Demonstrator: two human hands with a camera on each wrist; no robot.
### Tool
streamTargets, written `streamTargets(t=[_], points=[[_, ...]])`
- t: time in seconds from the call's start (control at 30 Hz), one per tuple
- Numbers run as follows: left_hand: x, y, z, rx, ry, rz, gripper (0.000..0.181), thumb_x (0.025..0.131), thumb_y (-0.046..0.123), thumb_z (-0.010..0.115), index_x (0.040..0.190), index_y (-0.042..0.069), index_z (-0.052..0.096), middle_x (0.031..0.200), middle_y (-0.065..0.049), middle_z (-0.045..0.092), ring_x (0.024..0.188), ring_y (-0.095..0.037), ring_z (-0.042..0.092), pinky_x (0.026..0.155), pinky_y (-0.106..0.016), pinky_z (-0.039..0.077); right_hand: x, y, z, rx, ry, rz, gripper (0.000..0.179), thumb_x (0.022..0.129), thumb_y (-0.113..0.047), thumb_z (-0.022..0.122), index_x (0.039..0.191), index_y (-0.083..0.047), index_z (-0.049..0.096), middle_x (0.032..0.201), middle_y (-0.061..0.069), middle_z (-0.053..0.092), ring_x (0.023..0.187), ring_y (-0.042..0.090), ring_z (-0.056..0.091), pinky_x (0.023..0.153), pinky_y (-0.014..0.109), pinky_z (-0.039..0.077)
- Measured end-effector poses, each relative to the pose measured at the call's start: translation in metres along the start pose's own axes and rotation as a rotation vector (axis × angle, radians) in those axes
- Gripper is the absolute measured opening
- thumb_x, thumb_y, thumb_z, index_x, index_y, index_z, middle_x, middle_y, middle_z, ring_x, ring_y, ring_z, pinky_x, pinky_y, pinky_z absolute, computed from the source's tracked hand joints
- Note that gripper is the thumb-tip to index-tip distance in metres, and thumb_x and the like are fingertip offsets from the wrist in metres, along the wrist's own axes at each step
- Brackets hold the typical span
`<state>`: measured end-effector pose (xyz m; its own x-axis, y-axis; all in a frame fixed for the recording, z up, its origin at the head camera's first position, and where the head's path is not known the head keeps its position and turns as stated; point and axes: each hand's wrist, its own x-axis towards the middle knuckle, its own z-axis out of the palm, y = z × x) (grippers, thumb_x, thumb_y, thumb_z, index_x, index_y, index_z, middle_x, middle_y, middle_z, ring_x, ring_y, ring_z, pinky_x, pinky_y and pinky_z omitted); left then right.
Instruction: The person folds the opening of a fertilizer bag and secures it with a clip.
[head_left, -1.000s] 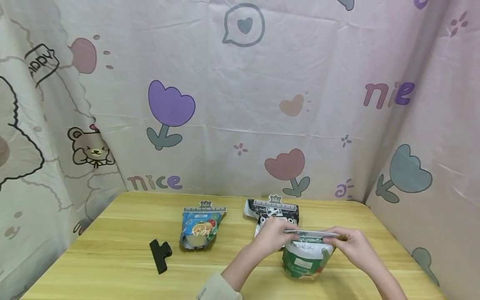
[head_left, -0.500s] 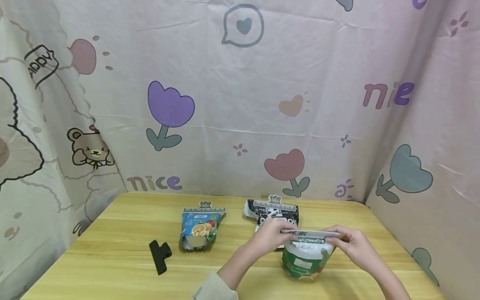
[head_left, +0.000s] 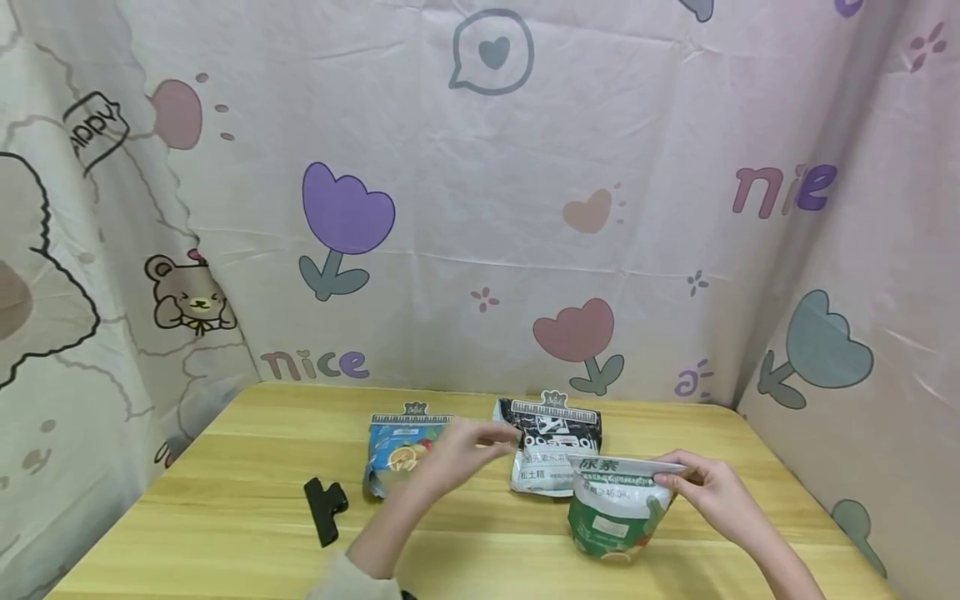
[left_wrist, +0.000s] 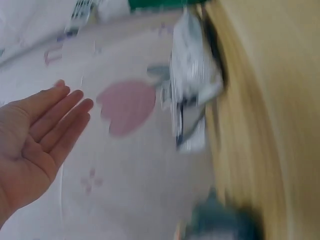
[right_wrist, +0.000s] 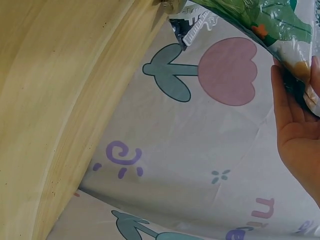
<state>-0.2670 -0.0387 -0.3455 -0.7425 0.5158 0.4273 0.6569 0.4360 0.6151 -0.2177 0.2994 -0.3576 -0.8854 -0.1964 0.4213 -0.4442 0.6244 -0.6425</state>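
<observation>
My right hand [head_left: 708, 492] pinches the right end of the folded top of a green and white bag [head_left: 613, 517], which stands on the table. In the right wrist view that bag [right_wrist: 270, 25] sits between thumb and fingers. My left hand [head_left: 461, 458] is off the bag, in the air in front of a blue bag [head_left: 393, 454] and partly hiding it. Its fingers look extended and hold nothing in the left wrist view, where the hand [left_wrist: 45, 135] is seen from the palm side. A black clip [head_left: 325, 510] lies on the table to the left.
A black and white bag [head_left: 543, 467] with a piano-key clip [head_left: 552, 407] along its top lies behind the green bag. Another such clip [head_left: 412, 414] closes the blue bag. A printed curtain [head_left: 465, 208] hangs behind the wooden table [head_left: 247, 467].
My left hand has let go of the green bag's folded top and moved left. My right hand keeps its hold, and the black and white bag is more exposed.
</observation>
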Motion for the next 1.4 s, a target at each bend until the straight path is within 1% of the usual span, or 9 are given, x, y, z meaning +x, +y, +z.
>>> streamTargets(t=[0.17, 0.3, 0.43, 0.57, 0.7, 0.83, 0.93, 1.17, 1.4], points=[[-0.029, -0.019, -0.041, 0.171, 0.014, -0.08, 0.019, 0.083, 0.008, 0.066, 0.101, 0.005, 0.069, 0.098, -0.007, 0.068, 0.087, -0.02, 0.064, 0.075, -0.031, 0.052, 0.0, 0.0, 0.0, 0.002, -0.012, 0.025, 0.01, 0.083, -0.009, 0.067, 0.092, -0.006, 0.068, 0.08, -0.002, 0.065, 0.063, 0.007, 0.055, 0.053, 0.025, 0.048], [-0.052, -0.03, -0.068, 0.254, -0.015, -0.227, 0.013, 0.081, 0.008, 0.068, 0.093, 0.006, 0.071, 0.09, -0.004, 0.068, 0.084, -0.021, 0.063, 0.072, -0.034, 0.052, 0.0, -0.002, -0.001, 0.005, -0.013, 0.032, 0.009, 0.083, -0.008, 0.067, 0.092, -0.006, 0.068, 0.08, -0.002, 0.065, 0.063, 0.007, 0.055, 0.053, 0.025, 0.047], [-0.074, -0.046, -0.088, 0.279, -0.055, -0.365, 0.012, 0.076, 0.003, 0.071, 0.087, 0.004, 0.07, 0.085, -0.004, 0.067, 0.081, -0.022, 0.062, 0.073, -0.037, 0.051, 0.0, -0.002, -0.001, 0.005, -0.01, 0.024, 0.008, 0.083, -0.008, 0.067, 0.091, -0.007, 0.068, 0.079, -0.003, 0.065, 0.062, 0.007, 0.054, 0.052, 0.025, 0.047], [-0.091, -0.063, -0.099, 0.261, -0.142, -0.465, 0.023, 0.071, -0.001, 0.073, 0.093, -0.004, 0.067, 0.09, -0.011, 0.065, 0.086, -0.03, 0.061, 0.078, -0.044, 0.049, 0.0, -0.002, -0.002, -0.003, -0.004, 0.023, 0.009, 0.083, -0.008, 0.067, 0.092, -0.006, 0.068, 0.08, -0.002, 0.065, 0.062, 0.008, 0.055, 0.052, 0.025, 0.047], [-0.106, -0.08, -0.105, 0.223, -0.227, -0.515, 0.039, 0.065, -0.006, 0.075, 0.102, -0.007, 0.064, 0.1, -0.019, 0.062, 0.098, -0.04, 0.055, 0.085, -0.052, 0.043, 0.001, -0.001, -0.002, -0.002, -0.001, 0.03, 0.009, 0.083, -0.008, 0.067, 0.092, -0.006, 0.068, 0.081, -0.002, 0.066, 0.063, 0.008, 0.055, 0.053, 0.025, 0.048], [-0.117, -0.095, -0.106, 0.203, -0.298, -0.517, 0.048, 0.062, -0.01, 0.075, 0.108, -0.004, 0.063, 0.105, -0.02, 0.06, 0.102, -0.043, 0.052, 0.088, -0.055, 0.039, 0.001, 0.0, -0.002, 0.011, -0.014, 0.022, 0.01, 0.083, -0.009, 0.067, 0.092, -0.006, 0.068, 0.081, -0.001, 0.066, 0.064, 0.008, 0.056, 0.054, 0.026, 0.049], [-0.12, -0.103, -0.105, 0.202, -0.3, -0.492, 0.043, 0.064, -0.01, 0.074, 0.105, -0.001, 0.063, 0.102, -0.016, 0.06, 0.099, -0.04, 0.053, 0.085, -0.053, 0.042, 0.001, 0.0, -0.002, 0.011, -0.017, 0.024, 0.01, 0.083, -0.008, 0.067, 0.092, -0.006, 0.067, 0.081, -0.001, 0.066, 0.065, 0.008, 0.057, 0.054, 0.026, 0.049], [-0.121, -0.11, -0.102, 0.31, -0.165, -0.504, 0.025, 0.065, -0.003, 0.077, 0.076, 0.012, 0.061, 0.078, -0.001, 0.056, 0.079, -0.024, 0.052, 0.07, -0.042, 0.045, 0.001, -0.001, -0.003, 0.019, -0.021, 0.029, 0.01, 0.083, -0.009, 0.066, 0.092, -0.006, 0.067, 0.081, -0.001, 0.065, 0.064, 0.008, 0.057, 0.054, 0.026, 0.049], [-0.119, -0.113, -0.105, 0.445, -0.037, -0.301, 0.023, 0.065, 0.009, 0.08, 0.069, 0.015, 0.058, 0.069, 0.007, 0.052, 0.069, -0.016, 0.048, 0.062, -0.035, 0.043, 0.001, 0.0, -0.002, 0.013, -0.026, 0.026, 0.009, 0.083, -0.009, 0.066, 0.092, -0.006, 0.067, 0.081, -0.001, 0.065, 0.064, 0.008, 0.056, 0.054, 0.026, 0.049]])
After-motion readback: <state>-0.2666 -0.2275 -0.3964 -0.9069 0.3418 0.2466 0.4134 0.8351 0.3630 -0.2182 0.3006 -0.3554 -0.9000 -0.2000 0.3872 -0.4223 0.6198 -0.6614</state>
